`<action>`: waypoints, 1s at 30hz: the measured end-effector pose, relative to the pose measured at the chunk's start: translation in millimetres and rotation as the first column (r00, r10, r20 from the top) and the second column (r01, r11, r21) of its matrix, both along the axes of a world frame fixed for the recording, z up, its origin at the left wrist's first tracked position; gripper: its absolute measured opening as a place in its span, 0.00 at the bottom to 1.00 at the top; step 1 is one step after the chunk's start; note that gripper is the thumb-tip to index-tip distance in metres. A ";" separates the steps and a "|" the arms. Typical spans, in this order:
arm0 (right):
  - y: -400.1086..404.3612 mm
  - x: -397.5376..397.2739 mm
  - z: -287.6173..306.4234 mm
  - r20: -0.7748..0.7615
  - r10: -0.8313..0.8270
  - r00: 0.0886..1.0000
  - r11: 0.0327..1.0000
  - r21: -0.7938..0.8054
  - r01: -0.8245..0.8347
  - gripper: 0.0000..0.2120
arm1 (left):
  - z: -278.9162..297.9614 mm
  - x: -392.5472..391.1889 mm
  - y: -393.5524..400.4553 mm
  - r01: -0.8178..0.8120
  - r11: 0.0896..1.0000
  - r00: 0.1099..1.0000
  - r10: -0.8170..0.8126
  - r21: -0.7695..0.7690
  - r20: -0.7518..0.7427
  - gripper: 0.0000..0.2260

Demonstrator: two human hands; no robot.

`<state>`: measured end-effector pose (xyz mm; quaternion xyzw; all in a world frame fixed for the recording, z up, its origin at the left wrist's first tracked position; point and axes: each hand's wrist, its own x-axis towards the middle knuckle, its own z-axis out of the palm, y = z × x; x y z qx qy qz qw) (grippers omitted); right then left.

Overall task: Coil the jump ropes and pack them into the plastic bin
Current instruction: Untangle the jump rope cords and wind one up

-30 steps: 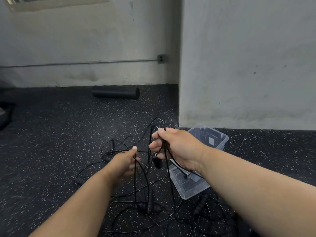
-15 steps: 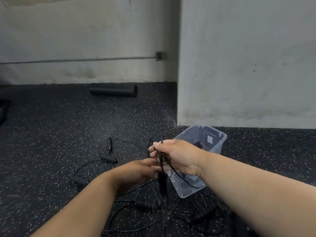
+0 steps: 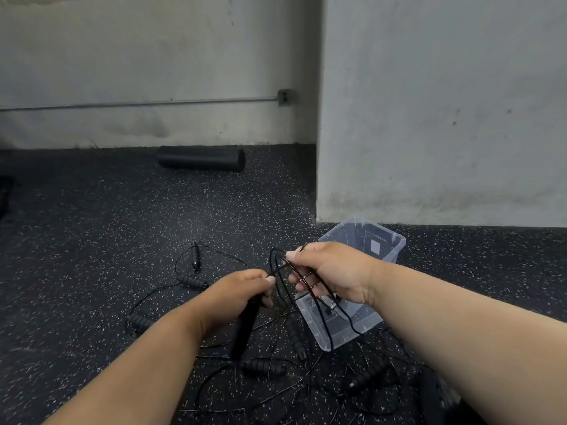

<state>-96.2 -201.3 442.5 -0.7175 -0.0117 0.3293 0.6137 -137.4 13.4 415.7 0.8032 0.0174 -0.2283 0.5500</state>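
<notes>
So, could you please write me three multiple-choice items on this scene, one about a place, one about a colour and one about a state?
1. Where does the foam roller lie?
A. inside the bin
B. on the floor by the back wall
C. in the left hand

2. What colour are the rope handles on the floor?
A. black
B. red
C. white

3. The plastic bin is:
A. lidded
B. upside down
C. open-topped

Answers: 1 B, it rests at the wall's foot; 2 A, all look black; 3 C, no lid covers it.

left hand now gripping handle, drawn off right hand
</notes>
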 end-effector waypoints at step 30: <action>-8.3 -4.5 18.6 0.701 0.202 0.684 0.963 -0.268 -0.009 0.11 | -28.6 1.6 13.4 -0.236 0.932 0.950 0.280 0.275 -0.135 0.33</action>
